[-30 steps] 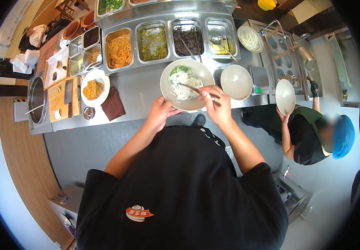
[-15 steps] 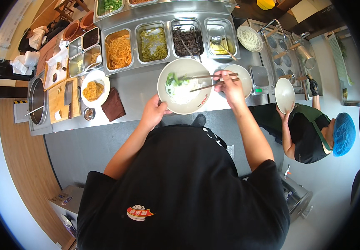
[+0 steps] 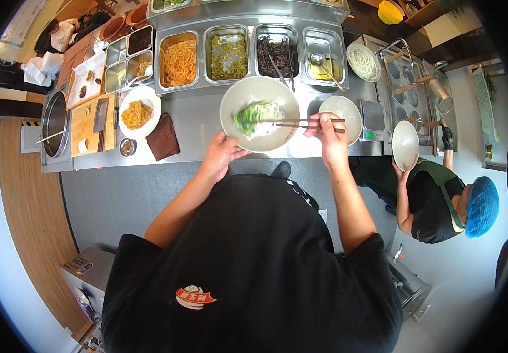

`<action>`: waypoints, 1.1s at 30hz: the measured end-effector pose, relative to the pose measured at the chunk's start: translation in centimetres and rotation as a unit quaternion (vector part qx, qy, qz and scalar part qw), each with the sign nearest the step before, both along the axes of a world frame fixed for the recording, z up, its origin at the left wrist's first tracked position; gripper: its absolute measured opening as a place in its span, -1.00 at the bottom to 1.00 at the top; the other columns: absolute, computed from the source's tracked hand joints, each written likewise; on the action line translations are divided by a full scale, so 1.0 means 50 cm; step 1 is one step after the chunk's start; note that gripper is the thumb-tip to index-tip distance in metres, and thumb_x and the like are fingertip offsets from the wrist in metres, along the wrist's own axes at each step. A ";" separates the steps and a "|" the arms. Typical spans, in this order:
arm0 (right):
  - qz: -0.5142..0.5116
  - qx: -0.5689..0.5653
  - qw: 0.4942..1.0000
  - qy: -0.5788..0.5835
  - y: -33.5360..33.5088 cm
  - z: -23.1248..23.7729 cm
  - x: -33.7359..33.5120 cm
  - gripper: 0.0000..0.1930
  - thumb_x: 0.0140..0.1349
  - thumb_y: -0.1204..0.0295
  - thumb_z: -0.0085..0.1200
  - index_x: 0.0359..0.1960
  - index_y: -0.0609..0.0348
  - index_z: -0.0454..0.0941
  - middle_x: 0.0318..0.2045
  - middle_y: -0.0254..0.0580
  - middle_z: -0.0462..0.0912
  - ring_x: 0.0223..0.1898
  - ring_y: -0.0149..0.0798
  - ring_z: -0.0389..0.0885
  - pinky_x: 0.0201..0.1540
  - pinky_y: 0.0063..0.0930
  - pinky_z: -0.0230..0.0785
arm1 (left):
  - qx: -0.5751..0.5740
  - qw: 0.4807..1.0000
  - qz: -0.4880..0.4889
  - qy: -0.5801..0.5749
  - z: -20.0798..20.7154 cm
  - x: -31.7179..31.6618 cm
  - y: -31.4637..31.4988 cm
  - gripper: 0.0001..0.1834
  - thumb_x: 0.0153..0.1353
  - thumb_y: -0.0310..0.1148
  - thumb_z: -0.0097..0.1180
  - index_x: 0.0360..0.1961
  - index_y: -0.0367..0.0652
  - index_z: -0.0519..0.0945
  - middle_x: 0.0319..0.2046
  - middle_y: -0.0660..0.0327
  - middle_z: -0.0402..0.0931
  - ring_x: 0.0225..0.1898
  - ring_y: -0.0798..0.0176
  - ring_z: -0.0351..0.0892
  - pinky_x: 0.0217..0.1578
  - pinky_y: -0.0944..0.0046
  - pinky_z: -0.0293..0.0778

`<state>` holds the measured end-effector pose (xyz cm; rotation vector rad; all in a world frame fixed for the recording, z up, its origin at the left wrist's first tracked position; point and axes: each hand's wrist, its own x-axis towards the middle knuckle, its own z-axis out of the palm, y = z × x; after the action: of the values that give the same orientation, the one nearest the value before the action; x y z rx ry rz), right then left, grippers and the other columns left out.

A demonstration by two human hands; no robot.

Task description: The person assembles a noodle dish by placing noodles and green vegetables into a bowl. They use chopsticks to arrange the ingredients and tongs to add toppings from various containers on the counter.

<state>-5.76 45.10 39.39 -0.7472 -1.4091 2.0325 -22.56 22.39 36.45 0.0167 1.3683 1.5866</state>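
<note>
Here, seen from above, a person in a black top stands at the near edge of a long steel counter [image 3: 195, 126], both forearms reaching forward. The left hand [image 3: 220, 154] is closed around the near rim of a large pale bowl [image 3: 260, 115], holding it at the counter's near edge. The right hand [image 3: 327, 132] is closed on a pair of chopsticks [image 3: 301, 123], gripped at their right end. The chopsticks lie almost level, their long axis running right to left, so their tips point away from the right hand and reach into the bowl, where they meet white noodles and a clump of green leaves [image 3: 248, 115]. The bowl thus lies to the left of the right hand and directly beyond the left hand, which is the nearer of the two to it. Just beside the bowl on its right sits a smaller empty bowl [image 3: 340, 112]. Toward the counter's left end are a white plate of yellow food [image 3: 138, 113], a dark red cloth [image 3: 162, 137] and a wooden cutting board [image 3: 92, 125]. Along the far edge runs a row of steel trays [image 3: 248, 53] holding orange, green and dark fillings. At the right, well apart, a co-worker in a blue hair cover [image 3: 480, 206] holds another pale bowl [image 3: 405, 145].
</note>
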 end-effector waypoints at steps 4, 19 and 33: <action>-0.021 0.181 0.980 -0.082 0.020 0.049 0.034 -0.69 0.43 0.33 -0.08 -0.21 0.43 0.53 -0.39 -0.08 0.62 -0.43 -0.29 0.65 -0.29 -0.47 0.56 | 0.004 0.999 0.035 0.024 0.000 -0.016 -0.011 -0.68 0.30 -0.45 -0.09 0.07 -0.29 0.40 -0.07 0.07 0.56 -0.08 0.14 0.63 -0.01 0.17 0.55; -0.019 0.197 0.975 -0.104 -0.091 0.129 0.003 -0.73 0.40 0.35 -0.01 -0.23 0.37 0.58 -0.36 -0.17 0.62 -0.50 -0.38 0.62 -0.38 -0.58 0.49 | -0.016 0.999 0.038 0.035 -0.010 0.015 0.006 -0.65 0.31 -0.50 -0.19 0.09 -0.31 0.39 -0.04 0.08 0.54 -0.06 0.13 0.61 0.04 0.12 0.53; -0.015 0.171 0.980 -0.102 -0.038 0.019 -0.064 -0.72 0.42 0.38 -0.08 -0.29 0.40 0.56 -0.51 -0.15 0.62 -0.59 -0.38 0.62 -0.50 -0.56 0.48 | 0.001 1.000 -0.026 -0.001 0.007 0.016 -0.003 -0.68 0.31 -0.46 -0.14 0.06 -0.32 0.40 -0.07 0.05 0.56 -0.09 0.12 0.64 0.00 0.16 0.55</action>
<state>-8.99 43.19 40.34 -0.8329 -1.7937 1.6630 -21.75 22.24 36.78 0.0502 1.3549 1.5445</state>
